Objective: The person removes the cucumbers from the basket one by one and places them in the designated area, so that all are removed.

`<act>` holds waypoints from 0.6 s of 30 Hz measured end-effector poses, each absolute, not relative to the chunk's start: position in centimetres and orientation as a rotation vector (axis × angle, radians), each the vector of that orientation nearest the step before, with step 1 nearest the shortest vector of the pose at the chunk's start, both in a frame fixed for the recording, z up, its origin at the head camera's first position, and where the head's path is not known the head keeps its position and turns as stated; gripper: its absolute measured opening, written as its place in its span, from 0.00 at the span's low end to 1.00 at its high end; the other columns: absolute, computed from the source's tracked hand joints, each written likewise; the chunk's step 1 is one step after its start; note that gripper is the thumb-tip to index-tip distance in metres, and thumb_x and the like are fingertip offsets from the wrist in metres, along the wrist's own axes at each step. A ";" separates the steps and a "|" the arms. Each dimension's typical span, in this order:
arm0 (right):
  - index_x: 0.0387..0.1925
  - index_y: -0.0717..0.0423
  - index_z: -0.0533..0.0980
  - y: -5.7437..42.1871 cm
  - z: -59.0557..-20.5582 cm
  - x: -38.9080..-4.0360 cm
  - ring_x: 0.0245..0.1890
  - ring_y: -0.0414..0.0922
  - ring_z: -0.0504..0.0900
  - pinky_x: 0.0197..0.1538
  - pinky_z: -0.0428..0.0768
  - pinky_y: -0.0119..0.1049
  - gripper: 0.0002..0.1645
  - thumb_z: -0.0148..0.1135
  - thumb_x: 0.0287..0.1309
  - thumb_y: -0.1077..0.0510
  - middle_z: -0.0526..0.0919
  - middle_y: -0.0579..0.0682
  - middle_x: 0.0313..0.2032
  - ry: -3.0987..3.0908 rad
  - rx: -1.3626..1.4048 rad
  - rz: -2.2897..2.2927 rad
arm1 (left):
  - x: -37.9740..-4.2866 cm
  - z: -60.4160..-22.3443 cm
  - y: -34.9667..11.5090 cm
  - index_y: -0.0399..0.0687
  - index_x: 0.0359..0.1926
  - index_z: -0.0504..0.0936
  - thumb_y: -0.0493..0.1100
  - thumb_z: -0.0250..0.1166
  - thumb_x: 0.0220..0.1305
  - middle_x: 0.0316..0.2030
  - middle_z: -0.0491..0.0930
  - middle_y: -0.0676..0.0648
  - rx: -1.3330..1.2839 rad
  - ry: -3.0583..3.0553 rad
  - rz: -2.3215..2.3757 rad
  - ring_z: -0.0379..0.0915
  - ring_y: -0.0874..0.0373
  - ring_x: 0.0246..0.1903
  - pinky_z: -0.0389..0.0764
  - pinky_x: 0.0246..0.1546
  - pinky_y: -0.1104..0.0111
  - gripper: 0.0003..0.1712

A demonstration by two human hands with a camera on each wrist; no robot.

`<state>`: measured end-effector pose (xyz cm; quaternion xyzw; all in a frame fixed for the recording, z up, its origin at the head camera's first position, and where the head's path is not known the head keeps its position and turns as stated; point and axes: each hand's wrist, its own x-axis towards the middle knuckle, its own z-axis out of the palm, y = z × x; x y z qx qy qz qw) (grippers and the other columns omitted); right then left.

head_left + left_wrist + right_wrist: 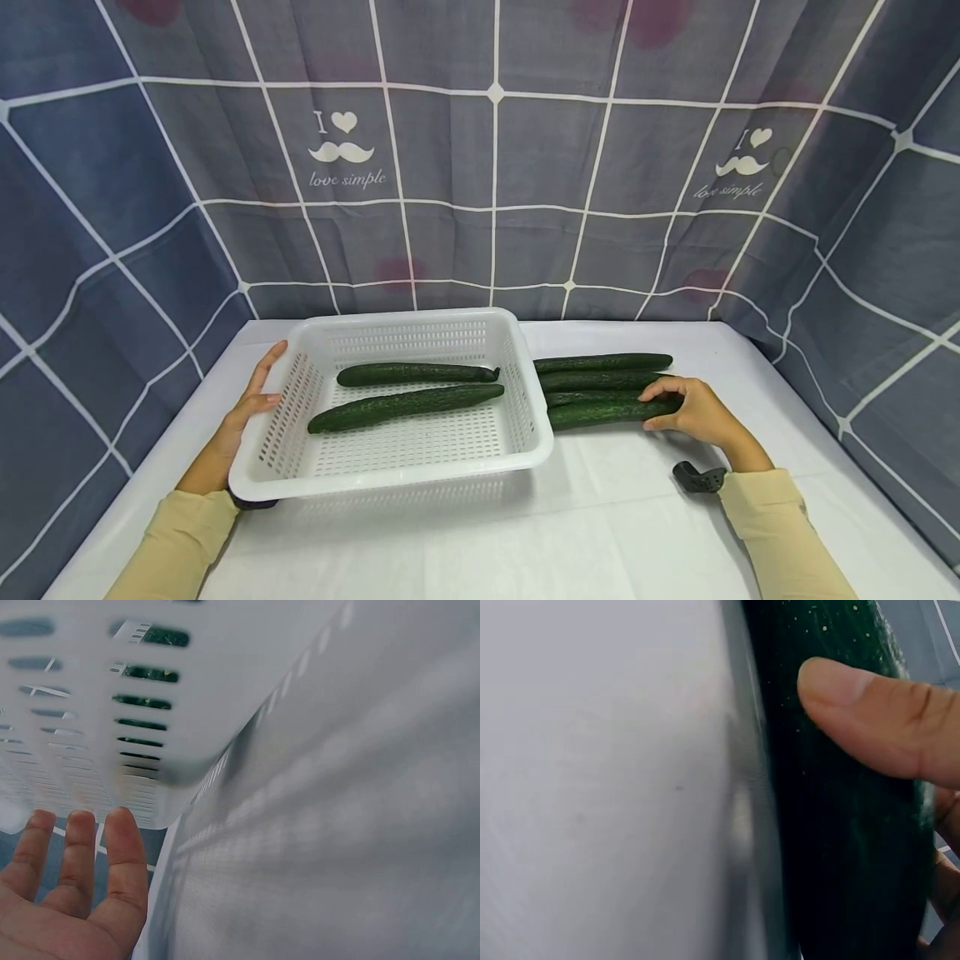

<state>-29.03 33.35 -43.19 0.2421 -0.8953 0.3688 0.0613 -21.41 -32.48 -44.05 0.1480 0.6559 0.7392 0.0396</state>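
My left hand (238, 421) holds the white plastic basket (390, 483) at its left side, with the thumb on the rim and fingers (124, 859) against its slotted underside in the left wrist view. Inside the basket lie two cucumbers: a straighter one (412, 374) at the back and a slanted one (405, 408) in front. Over on the right, my right hand (697, 410) grips the right end of the front cucumber (600, 414) in a side-by-side group. In the right wrist view the thumb presses on the dark green skin of this cucumber (847, 825).
Several other cucumbers (600, 362) lie behind the gripped one, their left ends hidden by the basket's right wall. White cloth (600, 517) covers the table. A grey checked curtain (442, 167) stands at the back and both sides. The basket casts a shadow along its front.
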 end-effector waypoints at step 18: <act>0.38 0.57 0.92 32.8 -43.3 -28.9 0.46 0.40 0.80 0.50 0.79 0.36 0.21 0.91 0.36 0.65 0.84 0.47 0.41 -2.766 0.754 0.977 | -21.7 -44.3 -32.6 0.80 0.86 0.43 0.39 0.40 0.75 0.81 0.41 0.60 0.536 2.000 2.292 0.45 0.65 0.74 0.57 0.61 0.63 0.46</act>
